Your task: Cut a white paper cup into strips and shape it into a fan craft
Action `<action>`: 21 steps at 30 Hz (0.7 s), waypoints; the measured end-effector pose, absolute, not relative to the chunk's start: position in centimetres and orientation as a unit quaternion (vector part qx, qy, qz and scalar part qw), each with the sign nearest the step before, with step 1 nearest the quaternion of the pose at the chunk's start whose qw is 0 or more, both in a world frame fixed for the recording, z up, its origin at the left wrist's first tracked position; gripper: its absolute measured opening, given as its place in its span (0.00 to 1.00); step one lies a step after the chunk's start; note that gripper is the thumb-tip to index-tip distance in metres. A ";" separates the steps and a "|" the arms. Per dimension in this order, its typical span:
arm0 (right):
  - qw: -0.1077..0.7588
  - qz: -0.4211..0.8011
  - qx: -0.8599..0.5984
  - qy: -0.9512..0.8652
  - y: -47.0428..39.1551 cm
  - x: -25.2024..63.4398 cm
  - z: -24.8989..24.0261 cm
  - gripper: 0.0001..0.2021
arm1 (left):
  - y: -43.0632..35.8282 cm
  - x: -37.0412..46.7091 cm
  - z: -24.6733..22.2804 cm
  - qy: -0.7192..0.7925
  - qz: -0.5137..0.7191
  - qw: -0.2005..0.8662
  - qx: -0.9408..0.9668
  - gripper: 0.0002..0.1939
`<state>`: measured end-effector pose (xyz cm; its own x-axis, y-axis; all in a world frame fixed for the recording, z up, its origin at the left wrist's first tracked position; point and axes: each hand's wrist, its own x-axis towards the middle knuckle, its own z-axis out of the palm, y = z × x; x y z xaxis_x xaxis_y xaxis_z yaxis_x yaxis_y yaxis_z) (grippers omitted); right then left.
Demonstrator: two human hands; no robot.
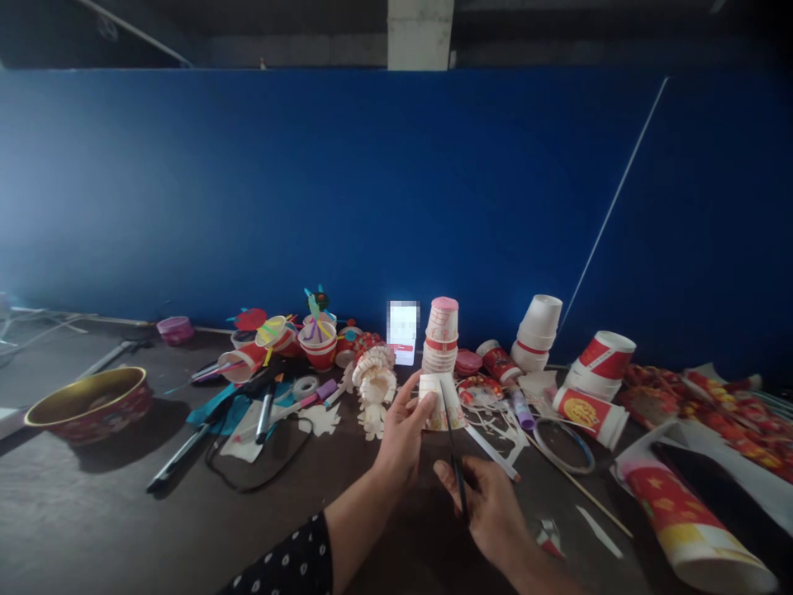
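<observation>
Near the middle of the table, my left hand (401, 430) grips a white paper cup (434, 406) with a faint printed pattern, thumb across its side. My right hand (486, 500) is closed around the dark handles of a pair of scissors (457, 463). Their blades point up and away from me and lie against the cup's side; I cannot tell how deep they reach into the paper. Right behind the cup rises a stack of paper cups (440, 339) with a pink top. Cut white paper strips (511, 438) lie to the right of my hands.
A lit phone (404, 330) leans upright at the back. On the left are a gold-rimmed bowl (92, 413), decorated cups (319, 343) and markers (265, 413). More cup stacks (536, 335), a tape roll (567, 446), a thin stick (595, 496) and a large red cup (687, 512) lie right.
</observation>
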<state>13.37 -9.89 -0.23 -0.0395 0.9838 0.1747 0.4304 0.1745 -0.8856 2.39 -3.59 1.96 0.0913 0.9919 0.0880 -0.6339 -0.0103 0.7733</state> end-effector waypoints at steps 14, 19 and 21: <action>0.412 0.353 -0.550 -0.635 -9.8 13.4 0.1 0.24 | -3.5 2.2 1.6 0.295 0.605 0.662 0.330 0.24; 0.415 0.361 -0.545 -0.633 -9.9 13.4 0.3 0.25 | -3.3 2.2 1.3 0.268 0.584 0.701 0.310 0.18; 0.419 0.368 -0.540 -0.631 -9.9 13.5 0.2 0.25 | -3.4 2.2 1.4 0.240 0.581 0.719 0.297 0.16</action>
